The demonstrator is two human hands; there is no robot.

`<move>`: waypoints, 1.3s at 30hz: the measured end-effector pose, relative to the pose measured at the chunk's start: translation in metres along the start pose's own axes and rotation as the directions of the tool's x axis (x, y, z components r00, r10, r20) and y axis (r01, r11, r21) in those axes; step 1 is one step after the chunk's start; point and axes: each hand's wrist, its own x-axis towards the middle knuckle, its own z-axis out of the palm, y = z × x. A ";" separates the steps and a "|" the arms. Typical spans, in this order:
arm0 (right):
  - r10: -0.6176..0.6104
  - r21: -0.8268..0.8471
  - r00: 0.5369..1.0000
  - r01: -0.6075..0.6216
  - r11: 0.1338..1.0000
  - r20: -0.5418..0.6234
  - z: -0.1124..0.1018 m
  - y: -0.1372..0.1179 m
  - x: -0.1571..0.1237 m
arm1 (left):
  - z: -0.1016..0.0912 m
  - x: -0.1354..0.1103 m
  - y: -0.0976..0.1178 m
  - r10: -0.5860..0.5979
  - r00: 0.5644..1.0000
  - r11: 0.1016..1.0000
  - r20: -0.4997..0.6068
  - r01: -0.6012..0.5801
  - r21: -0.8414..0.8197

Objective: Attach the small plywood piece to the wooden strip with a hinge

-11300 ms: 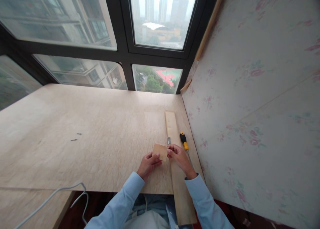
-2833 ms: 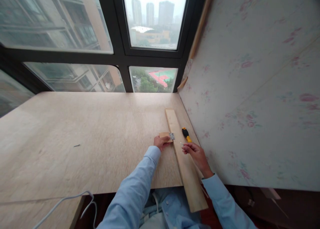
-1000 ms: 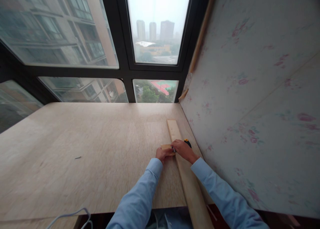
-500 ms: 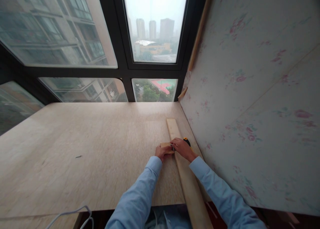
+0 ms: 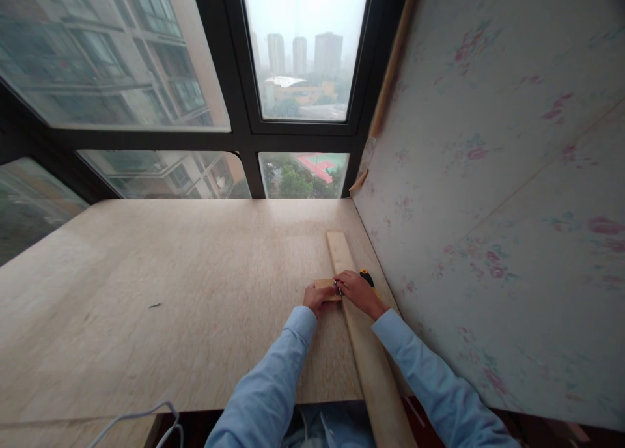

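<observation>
A long wooden plank (image 5: 359, 334) lies on the plywood tabletop (image 5: 170, 292) along the right wall. A small wooden piece (image 5: 323, 284) sits against its left edge, joined at a small metal hinge (image 5: 336, 284). My left hand (image 5: 317, 298) presses down on the small piece, fingers curled over it. My right hand (image 5: 359, 292) rests on the plank with its fingertips pinched at the hinge; what they hold is too small to make out. A yellow and black screwdriver (image 5: 366, 277) lies just beyond my right hand.
A floral-papered panel (image 5: 488, 207) rises at the right, close to the plank. Dark-framed windows (image 5: 234, 129) stand behind the table. A white cable (image 5: 141, 415) hangs at the table's near left edge. A small dark speck (image 5: 154, 305) lies on the left of the tabletop.
Earlier both hands held the small piece up; it now lies against the plank. My right hand has moved from beside the plank onto the hinge. In the last second hardly anything has moved.
</observation>
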 end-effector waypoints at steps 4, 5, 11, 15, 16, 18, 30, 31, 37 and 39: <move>-0.002 0.009 1.000 0.002 1.000 -0.007 0.000 0.000 0.000 | 0.001 -0.001 0.000 0.007 1.000 1.000 0.012 -0.006 -0.011; -0.002 0.011 1.000 0.002 1.000 -0.009 0.000 0.000 0.000 | 0.001 -0.002 0.000 0.008 1.000 1.000 0.014 -0.008 -0.014; 0.007 0.014 1.000 -0.007 1.000 -0.021 0.001 -0.001 -0.001 | 0.000 -0.001 0.000 0.012 1.000 1.000 0.021 -0.012 -0.027; 0.011 0.021 1.000 -0.011 1.000 -0.021 -0.002 -0.005 -0.001 | 0.000 0.000 -0.001 0.014 1.000 1.000 0.020 -0.014 -0.025; 0.013 0.025 1.000 -0.012 1.000 -0.022 -0.003 -0.005 -0.002 | 0.000 0.000 -0.001 0.016 1.000 1.000 0.019 -0.015 -0.025; 0.016 0.033 1.000 -0.015 0.999 -0.023 -0.005 -0.007 -0.003 | 0.001 0.000 -0.002 0.018 1.000 1.000 0.014 -0.017 -0.025; 0.175 0.186 0.957 -0.133 0.973 -0.232 -0.026 0.000 -0.047 | 0.001 -0.001 -0.002 0.027 1.000 0.996 0.008 -0.027 -0.082; 0.226 0.183 0.939 -0.183 0.966 -0.257 -0.028 0.004 -0.053 | 0.002 -0.001 -0.002 0.026 1.000 0.996 0.007 -0.026 -0.084; 0.418 0.111 0.851 -0.404 0.908 -0.317 -0.036 0.028 -0.078 | 0.002 -0.001 -0.002 0.026 1.000 0.996 0.000 -0.026 -0.087; 0.436 0.099 0.841 -0.428 0.898 -0.322 -0.035 0.031 -0.078 | 0.002 -0.001 -0.002 0.024 1.000 0.996 -0.017 -0.025 -0.083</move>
